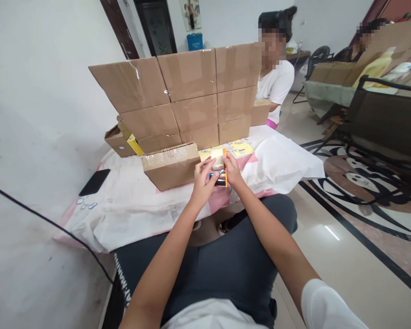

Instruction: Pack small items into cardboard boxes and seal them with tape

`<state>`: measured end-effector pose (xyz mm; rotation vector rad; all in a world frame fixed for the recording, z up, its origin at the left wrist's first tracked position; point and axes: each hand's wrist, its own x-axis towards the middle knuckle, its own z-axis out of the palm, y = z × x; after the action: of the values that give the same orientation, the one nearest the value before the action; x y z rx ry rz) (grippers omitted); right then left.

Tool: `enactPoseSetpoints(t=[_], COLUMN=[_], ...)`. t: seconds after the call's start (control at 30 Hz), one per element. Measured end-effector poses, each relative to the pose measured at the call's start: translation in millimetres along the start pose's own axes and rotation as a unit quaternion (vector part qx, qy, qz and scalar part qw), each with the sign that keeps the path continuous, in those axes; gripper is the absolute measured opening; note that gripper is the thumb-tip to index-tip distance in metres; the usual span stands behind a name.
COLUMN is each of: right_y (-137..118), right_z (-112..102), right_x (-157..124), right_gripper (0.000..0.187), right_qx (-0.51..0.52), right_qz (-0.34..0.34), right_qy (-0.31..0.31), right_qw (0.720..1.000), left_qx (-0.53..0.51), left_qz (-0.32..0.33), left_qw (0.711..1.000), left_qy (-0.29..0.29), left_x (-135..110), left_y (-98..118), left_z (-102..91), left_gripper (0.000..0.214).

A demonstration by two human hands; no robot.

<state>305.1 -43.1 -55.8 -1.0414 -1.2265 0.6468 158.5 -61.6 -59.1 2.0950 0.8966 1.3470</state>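
Both my hands meet over the near edge of a low table covered in white and pink cloth (123, 205). My left hand (203, 180) and my right hand (232, 171) are closed together on a tape dispenser (219, 167), orange and blue with a pale roll of clear tape on top. Just left of it lies a taped cardboard box (171, 164), close to my left fingers. Behind it rises a stack of several sealed cardboard boxes (188, 98).
A black phone (95, 182) lies on the cloth at left, beside an open box with a yellow pack (121, 139). Yellow labels (241, 147) lie behind my hands. A person in a white shirt (276, 84) sits beyond the stack. A dark chair frame (383, 121) stands right.
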Motion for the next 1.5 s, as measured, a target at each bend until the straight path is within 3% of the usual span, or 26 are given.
enactPoseSetpoints(t=[0.07, 0.17, 0.3, 0.43, 0.6, 0.8, 1.0, 1.23, 1.37, 1.5], right_y=[1, 0, -3, -5, -3, 0, -1, 2, 0, -5], right_z=[5, 8, 6, 4, 4, 8, 7, -1, -1, 1], right_x=[-2, -2, -3, -4, -7, -8, -6, -4, -3, -4], right_gripper=[0.035, 0.039, 0.040, 0.039, 0.040, 0.042, 0.041, 0.047, 0.044, 0.042], right_qx=[0.034, 0.051, 0.058, 0.049, 0.007, 0.004, 0.013, -0.017, 0.030, 0.030], right_qz=[0.014, 0.019, 0.005, -0.013, -0.041, -0.040, -0.048, -0.054, -0.033, -0.038], right_qy=[0.005, 0.029, 0.024, 0.006, -0.007, -0.022, -0.026, -0.023, 0.015, 0.010], right_qw=[0.999, 0.998, 0.998, 0.999, 0.999, 0.999, 0.998, 0.998, 0.999, 0.999], left_qx=[-0.010, 0.045, 0.142, 0.147, 0.177, 0.304, 0.325, 0.287, 0.287, 0.324], left_qz=[-0.005, 0.043, 0.095, 0.112, 0.127, 0.142, 0.149, 0.165, 0.144, 0.166], left_qw=[0.999, 0.995, 0.985, 0.983, 0.975, 0.940, 0.933, 0.943, 0.947, 0.931], left_qy=[0.031, 0.074, 0.008, -0.023, -0.036, -0.055, -0.027, 0.034, 0.032, -0.005], left_x=[-1, -7, -13, -13, -12, -17, -21, -20, -23, -28], left_y=[1, 9, 16, 16, 17, 23, 29, 49, 44, 30], left_z=[0.0, -9.3, -26.1, -33.8, -36.9, -35.3, -32.1, -43.1, -49.2, -48.5], left_gripper=[0.042, 0.030, 0.015, 0.012, 0.019, 0.030, 0.031, 0.034, 0.029, 0.036])
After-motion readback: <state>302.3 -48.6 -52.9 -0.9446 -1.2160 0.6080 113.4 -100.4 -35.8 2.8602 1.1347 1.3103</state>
